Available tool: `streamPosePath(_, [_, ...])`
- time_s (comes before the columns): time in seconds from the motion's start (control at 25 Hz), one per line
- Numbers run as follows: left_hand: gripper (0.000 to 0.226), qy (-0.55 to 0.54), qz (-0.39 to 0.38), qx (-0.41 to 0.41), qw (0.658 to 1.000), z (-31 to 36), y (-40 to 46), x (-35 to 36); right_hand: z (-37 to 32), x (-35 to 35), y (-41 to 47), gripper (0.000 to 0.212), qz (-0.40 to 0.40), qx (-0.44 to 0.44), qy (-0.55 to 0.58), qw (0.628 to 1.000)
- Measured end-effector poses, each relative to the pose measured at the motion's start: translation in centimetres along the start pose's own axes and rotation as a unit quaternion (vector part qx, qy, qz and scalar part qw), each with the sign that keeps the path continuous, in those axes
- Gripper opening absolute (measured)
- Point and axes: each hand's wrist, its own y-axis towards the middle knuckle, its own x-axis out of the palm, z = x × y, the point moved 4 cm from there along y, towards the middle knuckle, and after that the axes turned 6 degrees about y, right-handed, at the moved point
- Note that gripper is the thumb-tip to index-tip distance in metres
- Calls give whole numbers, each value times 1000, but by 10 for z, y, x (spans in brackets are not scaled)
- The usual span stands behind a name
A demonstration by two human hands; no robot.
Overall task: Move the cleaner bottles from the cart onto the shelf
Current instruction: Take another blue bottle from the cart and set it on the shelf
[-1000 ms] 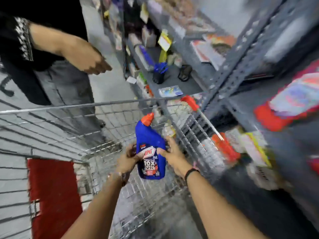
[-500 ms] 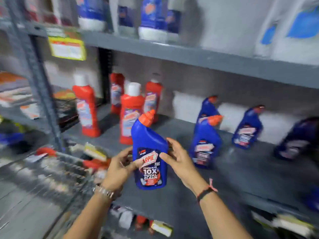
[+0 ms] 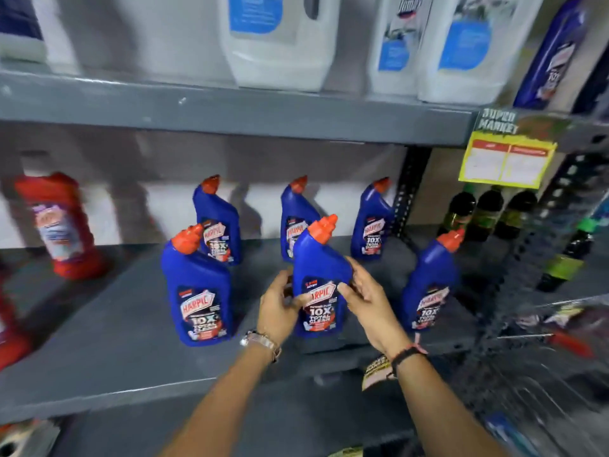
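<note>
A blue cleaner bottle with an orange cap stands upright on the grey shelf, near its front middle. My left hand grips its left side and my right hand grips its right side. Several matching blue bottles stand around it: one to the left, one to the right, and three in a row behind. The wire cart shows blurred at the lower right.
Red bottles stand at the shelf's left end. Large white jugs fill the shelf above. Dark green bottles sit in the bay to the right, past a black perforated upright and a yellow price tag.
My view swung from the cart to the shelf. Both hands carried the blue bottle away from the cart and forward to the shelf, where it now stands among the other blue bottles.
</note>
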Motion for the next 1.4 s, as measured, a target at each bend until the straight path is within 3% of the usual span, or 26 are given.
streamPosePath(0.12, [41,19,2,-5,1000,-26,9,8,31,-10,13,47,5,20,6,1000])
streamPosePath(0.24, [52,74,-43,-24,996,-54,10,10,54,-23,17,52,-29,61,-6,998])
streamPosePath(0.36, [62,202,-103,-78,971,-84,-3,10,80,-25,8,54,-99,113,-146,978])
streamPosePath(0.6, [46,272,-6,-55,961,-86,-15,15,93,-24,-7,46,-49,101,-241,964])
streamPosePath(0.92, [49,368,-13,-80,926,-90,-29,20,94,-25,-20,47,-19,46,-346,937])
streamPosePath(1.4, [44,373,-3,-65,925,-92,-29,18,96,-27,-19,49,-27,66,-343,936])
